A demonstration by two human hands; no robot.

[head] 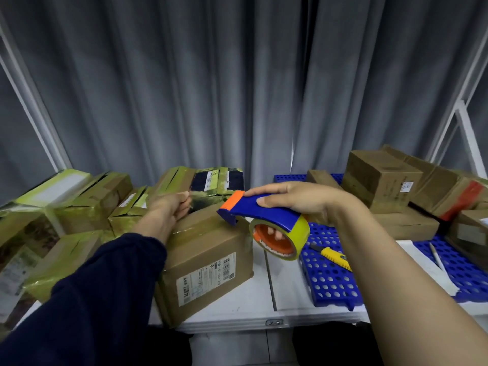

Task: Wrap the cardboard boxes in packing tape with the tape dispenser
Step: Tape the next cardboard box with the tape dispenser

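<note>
right hand (298, 202) grips tape dispenser (264, 215) | left hand (169, 210) apparently grips closed box (211, 254)

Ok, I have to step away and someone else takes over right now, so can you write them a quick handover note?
Left hand grips the far top edge of the centre box.
Right hand holds the tape dispenser, its nose at that box's top, near the right edge.
Done: the boxes on the left look covered in yellowish tape; the centre box shows a glossy band across its top.
Left: finish the centre box, then the plain boxes on the right, piled by the blue mat. A yellow knife lies on the mat.
</note>
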